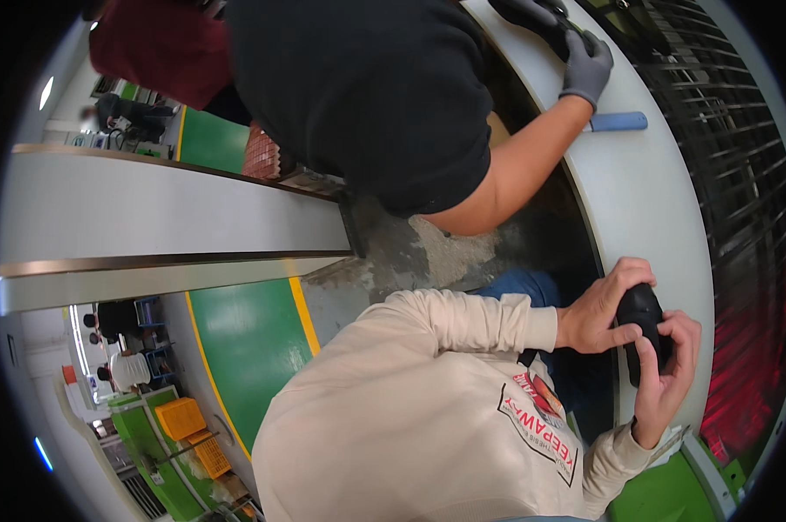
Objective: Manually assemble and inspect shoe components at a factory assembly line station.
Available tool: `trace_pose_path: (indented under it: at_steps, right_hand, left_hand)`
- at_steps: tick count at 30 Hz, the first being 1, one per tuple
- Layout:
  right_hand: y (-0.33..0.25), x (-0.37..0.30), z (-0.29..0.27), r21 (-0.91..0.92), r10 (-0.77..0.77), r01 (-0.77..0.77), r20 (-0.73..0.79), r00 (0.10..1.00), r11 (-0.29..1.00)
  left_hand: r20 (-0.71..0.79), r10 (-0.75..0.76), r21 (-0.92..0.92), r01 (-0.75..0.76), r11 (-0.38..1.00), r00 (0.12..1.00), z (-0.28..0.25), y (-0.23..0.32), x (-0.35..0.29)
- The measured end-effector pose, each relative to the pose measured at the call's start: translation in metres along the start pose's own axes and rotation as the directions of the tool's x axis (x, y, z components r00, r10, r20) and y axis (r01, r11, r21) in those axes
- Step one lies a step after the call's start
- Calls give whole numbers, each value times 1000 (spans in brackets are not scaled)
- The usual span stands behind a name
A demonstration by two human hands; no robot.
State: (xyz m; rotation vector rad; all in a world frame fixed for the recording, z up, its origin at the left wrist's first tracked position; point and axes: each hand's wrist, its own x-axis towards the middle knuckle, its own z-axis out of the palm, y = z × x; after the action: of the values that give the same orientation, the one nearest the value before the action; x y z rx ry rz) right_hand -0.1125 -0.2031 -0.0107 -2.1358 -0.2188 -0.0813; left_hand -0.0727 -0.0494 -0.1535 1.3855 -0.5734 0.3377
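Note:
Both my hands hold a black, smooth, elongated piece (641, 306) with a rounded end, above the pale worktop's near edge. Its exact kind cannot be made out. My left hand (609, 306) grips its upper part in the picture, with the thumb pressed across it and the fingers curled over the end. From the lower side, my right hand (669, 370) closes on it with thumb and fingers. The two thumbs come close together on its surface. Cream sleeves cover my forearms.
The white worktop (645, 204) curves along the right, with a blue-handled tool (619, 122) on it. A co-worker in black stands close by, a grey-gloved hand (588, 70) on another black piece. Beyond the worktop runs a dark slatted rack (715, 113). Yellow crates (180, 418) stand lower left.

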Motion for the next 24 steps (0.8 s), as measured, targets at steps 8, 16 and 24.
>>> trace_pose_path:
  at_steps: [8, 16, 24]
  right_hand:
    - [-5, 14, 4, 16, -80, 80, 9, 997, 997]
    - [-4, 15, 1, 14, -81, 81, -14, 997, 997]
    - [3, 13, 1, 20, -119, 120, -41, 992, 993]
  left_hand:
    - [2, 72, 83, -72, 994, 997, -25, 7, 14]
    - [-14, 30, -21, -30, 999, 999, -22, 5, 20]
    - [-59, 58, -43, -61, 997, 997, -14, 5, 21]
